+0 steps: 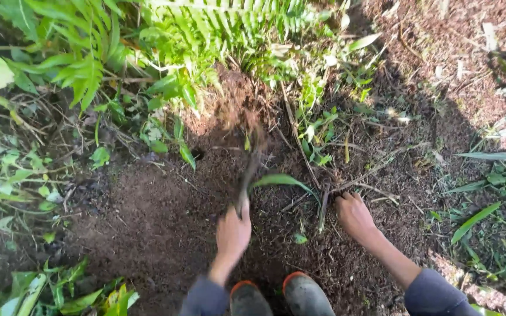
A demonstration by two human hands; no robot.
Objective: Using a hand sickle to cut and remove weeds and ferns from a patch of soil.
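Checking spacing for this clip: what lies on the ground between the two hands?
In the head view, between the left hand and the right hand lie dark soil, an arching green leaf blade and dry stems.

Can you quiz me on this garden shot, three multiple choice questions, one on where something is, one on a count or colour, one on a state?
1. Where do the ferns grow?
A. At the top left, beyond the bare soil
B. Between the boots
C. Under the right hand

2. What colour trims the tops of the two boots?
A. Blue
B. Orange
C. White

3. How is the left hand occupied?
A. Lying flat and open on the ground
B. Closed around a thin dark tool, blurred in motion
C. Tucked into a sleeve

Answers: 1 A, the fronds fill the upper left above the soil. 2 B, an orange rim shows on each boot. 3 B, its fingers wrap the tool, whose upper end is smeared, while the right hand rests knuckles-up on the ground by some stems.
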